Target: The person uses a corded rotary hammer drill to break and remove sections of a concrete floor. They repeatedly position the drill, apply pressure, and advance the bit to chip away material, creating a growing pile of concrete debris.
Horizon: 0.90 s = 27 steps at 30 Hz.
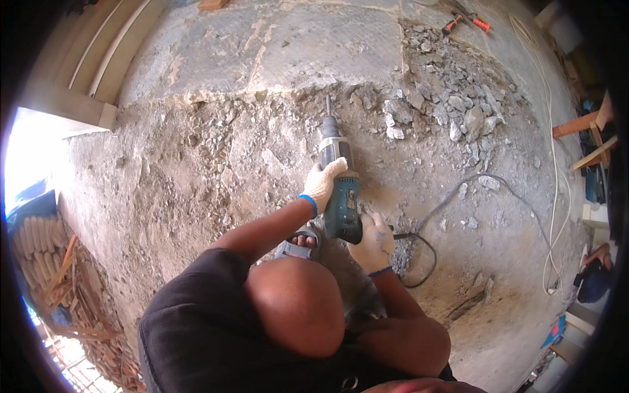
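Clock taken from mid-view, 12 at the top edge. At 8–9 o'clock, pale bundles (39, 239), with wood strips (98, 321) heaped just beside them. At 10, a pale frame (98, 78) stands over the floor (144, 177), whose surface is rough and strewn with grit. Just off centre toward 6–7, a foot (301, 241) in a grey sandal. At centre, the left hand (321, 183), in a white glove with blue cuff: fingers grasping the drill body from its 9 o'clock side, thumb across the top, remaining fingers mostly hidden. The drill (344, 203), teal and grey, lies along the 12–6 line; its bit (328, 108) points to 12, tip at the broken edge of the slab (321, 59). Contact of tip with concrete: cannot tell. Toward 4, the right hand (371, 243), also gloved, at the drill's rear end: fingers curled, grasping there, partly hidden. A grey cord (452, 193) loops out toward 3. At 2, a heap of broken chips (468, 118); at 1, tools (466, 23) with orange grips. Along 3, a white cord (552, 150) on the floor; just above 3, a wooden stand (593, 134).
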Each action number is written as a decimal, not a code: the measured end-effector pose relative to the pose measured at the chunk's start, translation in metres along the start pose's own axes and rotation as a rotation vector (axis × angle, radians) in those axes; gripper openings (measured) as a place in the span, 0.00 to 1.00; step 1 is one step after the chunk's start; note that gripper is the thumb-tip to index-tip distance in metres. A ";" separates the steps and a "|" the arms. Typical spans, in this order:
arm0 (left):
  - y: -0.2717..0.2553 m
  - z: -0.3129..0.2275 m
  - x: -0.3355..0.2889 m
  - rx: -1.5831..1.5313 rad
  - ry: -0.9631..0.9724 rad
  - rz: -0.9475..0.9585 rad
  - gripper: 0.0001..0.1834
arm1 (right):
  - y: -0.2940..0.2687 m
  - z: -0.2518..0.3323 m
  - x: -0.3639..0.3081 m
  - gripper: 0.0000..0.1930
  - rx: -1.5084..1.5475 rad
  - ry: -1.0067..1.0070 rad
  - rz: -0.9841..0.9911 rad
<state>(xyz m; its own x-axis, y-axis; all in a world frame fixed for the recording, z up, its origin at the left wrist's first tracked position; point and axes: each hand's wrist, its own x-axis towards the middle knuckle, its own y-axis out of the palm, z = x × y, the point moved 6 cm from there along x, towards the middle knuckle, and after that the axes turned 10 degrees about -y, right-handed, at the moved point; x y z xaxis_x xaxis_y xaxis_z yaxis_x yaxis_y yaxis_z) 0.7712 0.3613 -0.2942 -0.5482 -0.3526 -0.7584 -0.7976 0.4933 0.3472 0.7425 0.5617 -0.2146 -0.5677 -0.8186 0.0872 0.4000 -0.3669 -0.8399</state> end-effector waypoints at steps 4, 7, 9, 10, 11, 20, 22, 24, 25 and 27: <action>-0.011 -0.002 -0.001 0.018 -0.050 0.019 0.33 | 0.010 0.004 -0.004 0.14 0.039 0.007 0.050; -0.009 -0.002 -0.001 0.030 -0.029 0.029 0.32 | 0.007 0.004 -0.005 0.14 0.026 -0.012 0.030; -0.002 0.000 -0.001 0.049 0.027 -0.041 0.33 | -0.004 -0.002 -0.004 0.14 0.049 -0.044 -0.043; 0.001 0.000 -0.001 0.062 0.052 -0.048 0.33 | -0.008 -0.006 -0.003 0.14 0.048 -0.024 -0.063; 0.002 0.002 -0.002 0.039 0.049 -0.059 0.33 | -0.008 -0.006 -0.003 0.13 0.055 -0.062 -0.038; -0.013 -0.002 -0.003 0.013 -0.007 0.028 0.33 | 0.008 0.003 -0.005 0.11 0.034 -0.072 -0.055; -0.010 -0.001 0.000 0.005 0.004 0.028 0.33 | 0.010 -0.004 -0.003 0.11 -0.021 -0.029 0.000; -0.008 -0.001 0.004 -0.005 -0.014 0.021 0.33 | 0.006 -0.005 0.000 0.10 -0.004 -0.080 -0.037; -0.005 -0.001 0.006 -0.015 -0.015 0.050 0.32 | 0.008 -0.007 0.002 0.10 -0.007 -0.072 -0.002; -0.005 -0.004 0.009 -0.037 -0.018 0.055 0.31 | 0.006 -0.009 0.005 0.10 -0.024 -0.083 -0.020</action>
<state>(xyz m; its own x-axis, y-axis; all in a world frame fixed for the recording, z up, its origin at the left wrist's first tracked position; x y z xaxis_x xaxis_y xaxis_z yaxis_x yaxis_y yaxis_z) 0.7694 0.3528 -0.3002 -0.5868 -0.3113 -0.7475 -0.7756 0.4813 0.4084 0.7360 0.5592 -0.2242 -0.5138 -0.8451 0.1474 0.3713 -0.3740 -0.8499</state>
